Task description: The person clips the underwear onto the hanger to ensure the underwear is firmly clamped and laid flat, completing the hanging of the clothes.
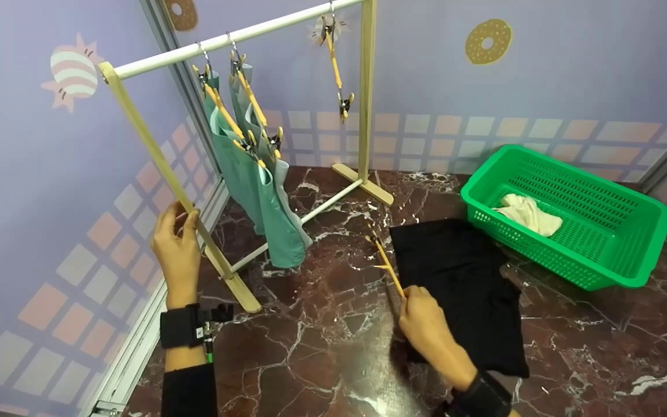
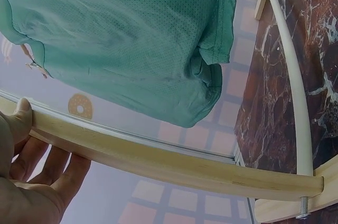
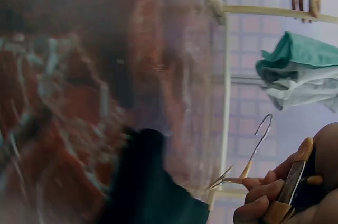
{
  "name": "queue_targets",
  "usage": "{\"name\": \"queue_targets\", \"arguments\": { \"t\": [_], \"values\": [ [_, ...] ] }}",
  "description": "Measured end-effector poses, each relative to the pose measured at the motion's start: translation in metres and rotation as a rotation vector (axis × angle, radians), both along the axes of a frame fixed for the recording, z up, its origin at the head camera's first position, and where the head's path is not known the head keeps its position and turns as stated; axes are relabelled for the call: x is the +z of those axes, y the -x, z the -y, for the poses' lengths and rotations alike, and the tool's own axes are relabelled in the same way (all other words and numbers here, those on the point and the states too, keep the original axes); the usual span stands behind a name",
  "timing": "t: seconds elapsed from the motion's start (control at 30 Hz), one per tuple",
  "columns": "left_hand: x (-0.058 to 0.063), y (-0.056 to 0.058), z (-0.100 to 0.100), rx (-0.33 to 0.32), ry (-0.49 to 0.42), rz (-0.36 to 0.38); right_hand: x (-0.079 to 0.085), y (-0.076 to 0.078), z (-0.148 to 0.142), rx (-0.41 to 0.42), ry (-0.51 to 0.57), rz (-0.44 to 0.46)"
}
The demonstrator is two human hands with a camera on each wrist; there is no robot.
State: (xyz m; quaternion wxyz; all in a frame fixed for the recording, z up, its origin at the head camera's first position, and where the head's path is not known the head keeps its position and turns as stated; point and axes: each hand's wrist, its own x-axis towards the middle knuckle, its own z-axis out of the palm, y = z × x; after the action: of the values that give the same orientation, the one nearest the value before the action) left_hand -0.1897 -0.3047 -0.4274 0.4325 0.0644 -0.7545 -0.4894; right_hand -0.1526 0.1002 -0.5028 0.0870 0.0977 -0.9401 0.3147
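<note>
My left hand (image 1: 178, 252) grips the slanted wooden post (image 2: 158, 155) of a clothes rack, thumb on one side and fingers on the other. In my right hand (image 1: 431, 327) is a yellow clip hanger (image 1: 392, 272), held by one end. The right wrist view shows fingers round its clip (image 3: 290, 184), with the metal hook (image 3: 263, 131) pointing away. Black shorts or a similar black garment (image 1: 455, 272) lie spread on the marble surface, beside and partly below the right hand. Green shorts (image 1: 235, 174) hang from clip hangers on the rack's white bar (image 1: 177, 55), near my left hand.
A green basket (image 1: 568, 260) with a crumpled cream cloth (image 1: 529, 214) inside stands at the right, against the black garment's far edge. One bare clip hanger (image 1: 333, 58) hangs at the bar's far end. A patterned wall (image 1: 67, 191) runs along the left.
</note>
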Motion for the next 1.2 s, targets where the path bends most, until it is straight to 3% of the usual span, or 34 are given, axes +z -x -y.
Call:
{"name": "queue_targets", "arguments": {
  "t": [0.13, 0.33, 0.53, 0.8, 0.93, 1.2],
  "values": [
    [-0.002, 0.0, 0.001, 0.013, 0.013, -0.002, -0.012, -0.001, 0.009, -0.036, -0.061, -0.052],
    [0.0, 0.001, 0.001, 0.014, 0.01, -0.008, -0.023, -0.006, 0.021, -0.022, -0.082, -0.123],
    [0.001, 0.003, -0.002, 0.0, -0.002, -0.009, -0.03, -0.011, 0.029, -0.005, -0.188, -0.116],
    [-0.001, 0.001, -0.001, -0.002, 0.004, -0.011, -0.038, -0.013, 0.037, -0.014, -0.287, -0.021],
    [-0.001, 0.0, 0.0, 0.003, 0.021, 0.01, -0.041, -0.014, 0.039, -0.013, -0.291, -0.044],
    [0.0, 0.001, 0.001, 0.019, 0.028, 0.004, -0.04, -0.015, 0.043, 0.049, -0.5, -0.122]
  ]
}}
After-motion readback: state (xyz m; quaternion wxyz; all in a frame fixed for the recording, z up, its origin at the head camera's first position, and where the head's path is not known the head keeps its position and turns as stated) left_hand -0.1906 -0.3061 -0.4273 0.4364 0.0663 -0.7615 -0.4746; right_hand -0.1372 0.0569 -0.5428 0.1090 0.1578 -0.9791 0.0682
